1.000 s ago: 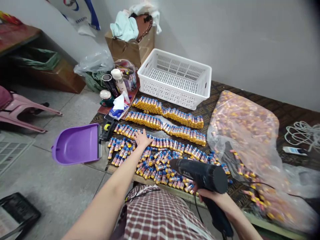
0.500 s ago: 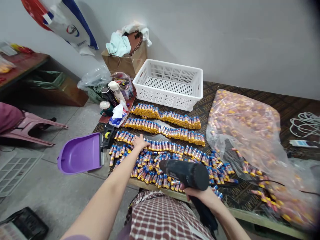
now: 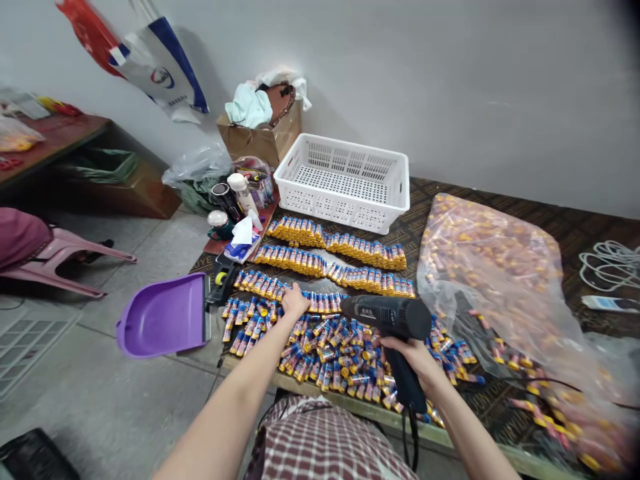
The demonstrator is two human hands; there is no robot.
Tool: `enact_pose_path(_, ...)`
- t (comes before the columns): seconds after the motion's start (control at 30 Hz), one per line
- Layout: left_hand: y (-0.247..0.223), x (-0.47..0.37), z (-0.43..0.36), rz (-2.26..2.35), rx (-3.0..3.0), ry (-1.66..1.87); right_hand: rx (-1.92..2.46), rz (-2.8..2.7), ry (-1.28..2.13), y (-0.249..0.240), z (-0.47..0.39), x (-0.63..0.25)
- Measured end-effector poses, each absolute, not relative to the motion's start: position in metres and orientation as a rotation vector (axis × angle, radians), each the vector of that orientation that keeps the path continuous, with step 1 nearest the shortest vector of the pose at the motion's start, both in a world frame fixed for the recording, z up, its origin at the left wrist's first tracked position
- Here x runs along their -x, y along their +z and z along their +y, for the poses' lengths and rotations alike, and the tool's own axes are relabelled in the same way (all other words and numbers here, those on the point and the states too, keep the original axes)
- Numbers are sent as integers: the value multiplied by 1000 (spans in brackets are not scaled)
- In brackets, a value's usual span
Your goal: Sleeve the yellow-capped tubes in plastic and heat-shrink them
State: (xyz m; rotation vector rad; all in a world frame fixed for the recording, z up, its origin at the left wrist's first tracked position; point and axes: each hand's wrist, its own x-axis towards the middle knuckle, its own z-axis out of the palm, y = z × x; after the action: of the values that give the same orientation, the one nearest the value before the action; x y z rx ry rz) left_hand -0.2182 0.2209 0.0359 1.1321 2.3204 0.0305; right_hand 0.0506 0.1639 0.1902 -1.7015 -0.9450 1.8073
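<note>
In my right hand (image 3: 411,357) is a black hair dryer (image 3: 385,317), held by its handle with the nozzle pointing left over the third row of small tubes. My left hand (image 3: 295,301) rests on that row, fingers reaching over the tubes and thumb apart. The tubes (image 3: 325,302) are small, with blue tops and yellow bottoms. Two stacked rows of tubes (image 3: 290,259) lie beyond, and a loose heap of the same tubes (image 3: 345,350) spreads along the near edge.
A white plastic crate (image 3: 340,213) stands behind the rows. On the right lies a large clear bag of tubes (image 3: 490,247), with a white cable (image 3: 607,263) past it. A tape dispenser (image 3: 220,283) and purple dustpan (image 3: 165,317) are at left, with bottles (image 3: 243,193) behind.
My left hand has shifted slightly right along the third row, its fingers less spread. The hair dryer has risen from over the loose heap to the row. The view has tilted a little.
</note>
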Motion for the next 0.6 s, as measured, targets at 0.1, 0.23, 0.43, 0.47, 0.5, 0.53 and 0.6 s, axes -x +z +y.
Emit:
enact_pose_path(0.1, 38, 223, 216, 2298, -1099, 101, 1717, -979, 1868, 195, 163, -36)
enact_pose_path(0.23, 43, 244, 191, 2319, -996, 235, 1703, -1073, 1892, 189, 167, -23)
enact_pose_path(0.43, 37, 275, 141, 2362, -836, 527, 1566, -1162, 1949, 181, 183, 10)
enact_pose_path(0.47, 34, 278, 135, 2353, -829, 584, 1550, -1187, 1961, 182, 186, 18)
enact_pose_path(0.5, 31, 281, 131, 2341, -823, 640, 1539, -1210, 1975, 183, 188, 26)
enact_pose_path(0.53, 28, 283, 127, 2328, -816, 696, 1526, -1230, 1991, 185, 191, 34)
enact_pose_path(0.6, 24, 287, 121, 2300, -795, 801, 1502, -1266, 2035, 187, 196, 51)
